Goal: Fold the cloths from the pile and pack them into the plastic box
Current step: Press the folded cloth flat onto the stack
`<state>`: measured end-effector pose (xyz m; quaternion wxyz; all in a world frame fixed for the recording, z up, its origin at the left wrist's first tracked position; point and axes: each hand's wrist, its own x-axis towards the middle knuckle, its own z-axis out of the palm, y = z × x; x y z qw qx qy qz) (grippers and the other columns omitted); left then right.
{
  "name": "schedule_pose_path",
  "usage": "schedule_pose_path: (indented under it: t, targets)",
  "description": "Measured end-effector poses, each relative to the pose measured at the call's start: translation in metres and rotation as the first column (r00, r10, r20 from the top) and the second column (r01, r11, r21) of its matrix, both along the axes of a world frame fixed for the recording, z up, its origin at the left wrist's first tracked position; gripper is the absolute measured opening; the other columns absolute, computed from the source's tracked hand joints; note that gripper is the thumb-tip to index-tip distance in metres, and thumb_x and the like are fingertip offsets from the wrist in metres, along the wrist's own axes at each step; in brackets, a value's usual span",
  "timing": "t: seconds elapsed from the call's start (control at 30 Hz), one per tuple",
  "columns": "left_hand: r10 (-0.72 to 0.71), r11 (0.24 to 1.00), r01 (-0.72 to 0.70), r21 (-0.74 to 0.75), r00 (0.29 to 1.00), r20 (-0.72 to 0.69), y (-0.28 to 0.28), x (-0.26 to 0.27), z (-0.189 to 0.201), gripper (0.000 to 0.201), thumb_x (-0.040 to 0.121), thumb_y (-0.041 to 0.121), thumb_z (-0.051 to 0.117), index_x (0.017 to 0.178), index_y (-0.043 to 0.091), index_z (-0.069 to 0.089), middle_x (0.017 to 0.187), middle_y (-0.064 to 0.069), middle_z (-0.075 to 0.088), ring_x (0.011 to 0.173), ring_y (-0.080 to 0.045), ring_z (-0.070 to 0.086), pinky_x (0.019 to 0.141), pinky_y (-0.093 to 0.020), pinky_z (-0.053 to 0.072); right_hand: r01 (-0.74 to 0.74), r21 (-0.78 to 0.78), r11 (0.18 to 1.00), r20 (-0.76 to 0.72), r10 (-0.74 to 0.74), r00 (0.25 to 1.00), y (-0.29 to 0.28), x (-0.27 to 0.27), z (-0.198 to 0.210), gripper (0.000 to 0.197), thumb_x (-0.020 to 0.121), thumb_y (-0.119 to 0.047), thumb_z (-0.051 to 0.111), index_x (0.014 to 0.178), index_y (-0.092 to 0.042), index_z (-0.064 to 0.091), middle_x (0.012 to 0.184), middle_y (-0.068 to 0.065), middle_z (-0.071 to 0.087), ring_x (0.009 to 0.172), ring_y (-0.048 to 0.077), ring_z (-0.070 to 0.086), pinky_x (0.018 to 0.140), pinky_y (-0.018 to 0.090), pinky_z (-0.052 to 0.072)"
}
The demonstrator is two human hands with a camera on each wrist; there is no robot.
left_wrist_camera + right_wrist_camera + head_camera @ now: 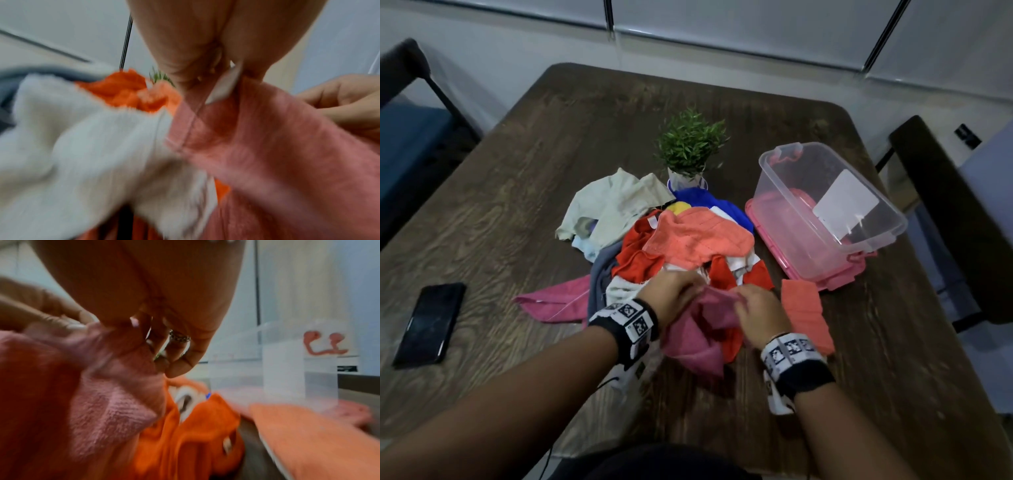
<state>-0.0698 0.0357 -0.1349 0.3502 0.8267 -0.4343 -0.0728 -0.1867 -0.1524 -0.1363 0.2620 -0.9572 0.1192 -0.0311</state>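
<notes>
Pink cloth hangs bunched at the pile's six o'clock edge, its top hem pinched by the left hand and the right hand, with the plastic box at the pile's three o'clock.

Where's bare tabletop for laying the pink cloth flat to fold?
Bare wood: near edge below both hands, and left between black phone and cloth pile. Crowded: right of the pile, folded orange cloth and clear plastic box.
</notes>
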Motion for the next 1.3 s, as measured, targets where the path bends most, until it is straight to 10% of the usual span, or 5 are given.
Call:
schedule_pose_path:
  t: [0.23,0.53,0.77,0.97,1.3]
  targets:
    - [-0.009,0.997,0.001,0.071,0.995,0.1,0.018,0.054,0.072,0.021,0.084,0.037,0.074,0.083,0.017,0.068,0.07,0.006,0.06,0.065,-0.011,0.051,0.061,-0.027,0.038,0.22,-0.003,0.976,0.275,-0.211,0.938,-0.025,0.022,0.095,0.01,0.089,-0.019,0.067,0.096,-0.018,0.074,0.088,0.003,0.074,0.081,0.023,0.066,0.078,0.033,0.053]
    - [-0.003,0.968,-0.102,-0.228,0.909,-0.417,0.046,0.075,0.119,0.003,0.084,0.014,0.074,0.083,0.015,0.071,0.054,0.014,0.045,0.059,-0.004,0.047,0.067,-0.018,0.044,0.199,0.159,0.967,0.361,-0.245,0.9,-0.033,0.021,0.133,0.017,0.089,-0.007,0.065,0.101,-0.015,0.075,0.092,-0.006,0.07,0.088,0.009,0.062,0.08,0.009,0.042]
    - [-0.043,0.999,0.046,0.019,0.992,-0.121,-0.004,0.04,0.076,0.06,0.078,0.054,0.07,0.13,0.029,0.055,0.119,0.01,0.063,0.107,-0.008,0.058,0.1,-0.039,0.045,0.051,0.15,0.987,0.405,-0.108,0.908,0.001,0.037,0.151,0.02,0.085,-0.004,0.068,0.1,-0.015,0.078,0.094,-0.007,0.073,0.09,-0.003,0.061,0.085,0.001,0.039]
    - [-0.08,0.989,0.036,-0.143,0.946,-0.314,-0.029,-0.001,0.07,0.074,0.075,0.04,0.081,0.137,0.024,0.046,0.128,0.007,0.061,0.115,-0.008,0.058,0.1,-0.025,0.044,0.122,-0.003,0.993,0.502,-0.104,0.859,0.002,0.035,0.171,0.003,0.081,-0.023,0.076,0.08,-0.021,0.075,0.074,-0.006,0.072,0.07,0.012,0.064,0.072,0.031,0.053]
    - [0.152,0.986,-0.154,-0.069,0.988,-0.037,-0.004,0.037,0.1,0.015,0.091,0.017,0.056,0.085,0.018,0.07,0.078,0.008,0.069,0.074,-0.014,0.063,0.073,-0.035,0.049,0.211,-0.086,0.974,0.466,-0.148,0.872,-0.003,0.022,0.194,0.006,0.081,-0.019,0.075,0.086,-0.021,0.074,0.082,-0.007,0.07,0.077,0.01,0.062,0.075,0.029,0.054]
